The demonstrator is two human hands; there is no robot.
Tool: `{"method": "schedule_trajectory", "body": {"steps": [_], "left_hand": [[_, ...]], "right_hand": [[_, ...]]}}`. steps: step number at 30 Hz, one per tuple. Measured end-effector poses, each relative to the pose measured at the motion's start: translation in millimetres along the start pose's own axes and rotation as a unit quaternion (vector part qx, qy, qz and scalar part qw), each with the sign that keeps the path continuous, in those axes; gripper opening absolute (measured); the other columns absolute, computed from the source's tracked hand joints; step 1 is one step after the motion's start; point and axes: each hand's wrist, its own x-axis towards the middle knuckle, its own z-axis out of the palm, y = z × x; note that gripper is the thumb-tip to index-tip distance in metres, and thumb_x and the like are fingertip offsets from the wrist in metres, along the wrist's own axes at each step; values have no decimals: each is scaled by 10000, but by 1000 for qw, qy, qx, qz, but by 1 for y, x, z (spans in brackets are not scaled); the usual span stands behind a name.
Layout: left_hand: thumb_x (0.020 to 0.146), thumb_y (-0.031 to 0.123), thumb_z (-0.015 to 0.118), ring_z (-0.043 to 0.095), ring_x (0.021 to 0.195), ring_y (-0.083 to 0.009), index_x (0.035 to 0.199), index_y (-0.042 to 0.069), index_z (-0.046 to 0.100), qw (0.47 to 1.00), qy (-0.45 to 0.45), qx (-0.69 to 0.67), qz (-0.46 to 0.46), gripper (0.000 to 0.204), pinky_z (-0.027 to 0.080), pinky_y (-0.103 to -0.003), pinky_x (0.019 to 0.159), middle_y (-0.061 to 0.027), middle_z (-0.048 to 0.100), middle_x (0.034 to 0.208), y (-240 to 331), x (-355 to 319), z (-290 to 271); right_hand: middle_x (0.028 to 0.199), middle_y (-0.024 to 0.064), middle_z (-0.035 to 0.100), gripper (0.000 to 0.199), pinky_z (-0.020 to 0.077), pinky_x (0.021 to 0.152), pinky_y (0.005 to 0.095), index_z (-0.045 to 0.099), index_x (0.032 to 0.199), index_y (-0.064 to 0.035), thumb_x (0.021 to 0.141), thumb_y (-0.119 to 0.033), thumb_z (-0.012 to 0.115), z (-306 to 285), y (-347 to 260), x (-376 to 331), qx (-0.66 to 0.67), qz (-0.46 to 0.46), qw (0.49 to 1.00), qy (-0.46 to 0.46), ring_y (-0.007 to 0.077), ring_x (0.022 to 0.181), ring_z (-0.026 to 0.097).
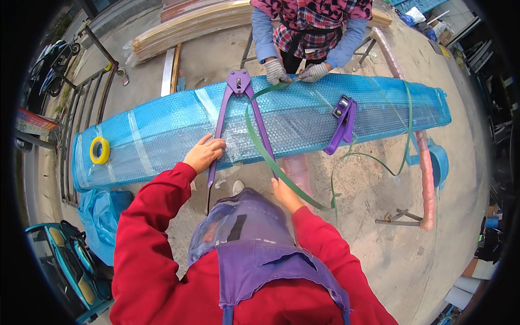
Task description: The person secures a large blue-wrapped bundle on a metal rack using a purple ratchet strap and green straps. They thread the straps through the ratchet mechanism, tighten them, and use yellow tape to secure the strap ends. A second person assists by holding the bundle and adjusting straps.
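Note:
A purple long-handled strapping crimper (239, 82) lies across a long bundle in blue bubble wrap (179, 119), its handles spread toward me. My left hand (205, 154) is closed round the left handle. My right hand (285, 190) is at the lower end of the right handle, its fingers partly hidden. A green strap (281, 181) loops past the crimper and my right hand. Opposite, a co-worker's gloved hands (295, 72) hold the strap's end at the bundle's far edge. A purple strap tensioner (342, 123) rests on the bundle to the right.
A yellow tape roll (99, 150) lies on the bundle's left end. Pink-wrapped supports (426, 184) stand underneath at the right. Blue plastic (103, 216) hangs at the left near a parked teal vehicle (65, 271). Wrapped long pieces (189, 32) lie behind.

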Motion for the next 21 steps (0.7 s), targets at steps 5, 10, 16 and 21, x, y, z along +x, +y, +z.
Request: {"method": "schedule_trajectory", "body": {"steps": [5, 10, 16, 21], "left_hand": [[794, -18, 510, 482, 1239, -281, 786, 80, 467, 998, 7, -61, 5, 107, 432, -346, 955, -73, 583, 1078, -3, -13, -64], [749, -25, 620, 487, 1239, -271, 814, 60, 512, 957, 113, -255, -77, 152, 407, -334, 968, -67, 608, 1066, -7, 19, -133], [827, -90, 594, 514, 1185, -228, 940, 72, 533, 806, 313, -484, -134, 206, 374, -367, 1040, -76, 610, 1072, -63, 23, -200], [897, 16, 575, 571, 1117, -245, 1041, 69, 492, 787, 339, -501, -117, 174, 410, -383, 1023, -72, 599, 1027, -99, -3, -257]], "right_hand": [[901, 221, 607, 398, 469, 634, 449, 390, 1279, -49, 908, -145, 496, -51, 8, -1, 91, -97, 991, -14, 374, 746, 626], [751, 20, 482, 544, 422, 504, 265, 296, 1428, -156, 918, -109, 480, -121, -68, -9, 296, 61, 943, -140, 81, 564, 465], [740, 8, 496, 576, 400, 501, 225, 244, 1463, -118, 932, -62, 459, -135, -94, -28, 371, 61, 910, -172, 72, 560, 451], [765, 48, 510, 577, 399, 500, 245, 262, 1444, -40, 917, -46, 498, -190, -143, -75, 364, 151, 888, -238, 85, 556, 453]]}}
